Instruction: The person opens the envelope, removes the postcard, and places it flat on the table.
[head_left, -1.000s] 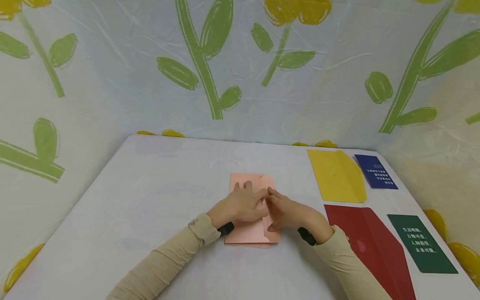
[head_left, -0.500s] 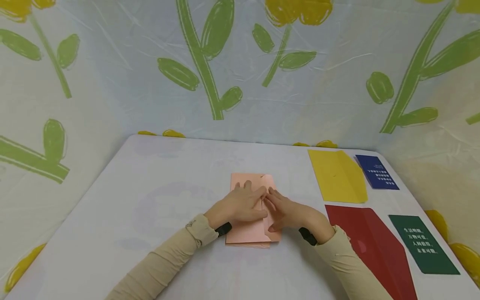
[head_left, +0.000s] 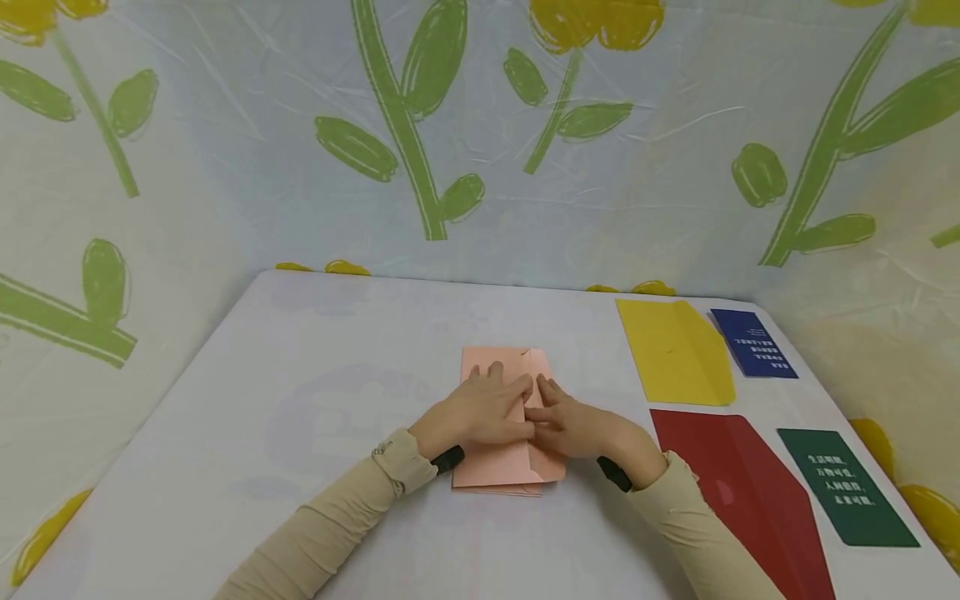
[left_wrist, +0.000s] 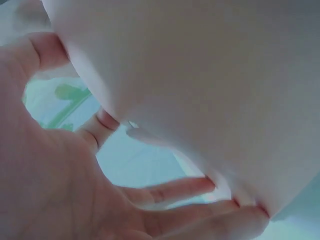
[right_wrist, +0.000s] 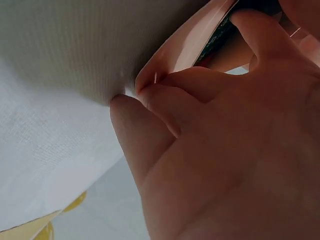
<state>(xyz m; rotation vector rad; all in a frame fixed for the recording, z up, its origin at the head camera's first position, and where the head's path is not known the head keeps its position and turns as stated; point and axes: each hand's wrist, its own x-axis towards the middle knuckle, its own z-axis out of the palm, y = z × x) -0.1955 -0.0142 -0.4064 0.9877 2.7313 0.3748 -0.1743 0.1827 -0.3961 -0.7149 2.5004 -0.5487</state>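
Note:
A pink envelope point(head_left: 491, 467) lies mid-table in the head view, its flap point(head_left: 547, 465) out to the right; more pink paper edges show under its near side. My left hand point(head_left: 486, 408) rests on it with fingers spread, index and thumb reaching the flap's fold. Straight left fingers touch pale paper in the left wrist view. My right hand point(head_left: 573, 425) pinches at the fold, thumb and index drawn close together. In the right wrist view, a dark green strip point(right_wrist: 220, 37) with pale markings shows between pink paper point(right_wrist: 187, 45) and the thumb. The fingertips partly hide the envelope's mouth.
At the right lie a yellow envelope point(head_left: 675, 354), a blue card point(head_left: 752, 343) and a green card point(head_left: 847, 492) with white writing. A red envelope point(head_left: 738, 492) lies partly behind the right sleeve point(head_left: 701, 533). A flowered curtain point(head_left: 570, 208) backs the white table point(head_left: 337, 350).
My right thumb and index have moved in together at the fold, from a wider spread over the flap. The near corner of the flap has shifted slightly right. My left hand has barely moved.

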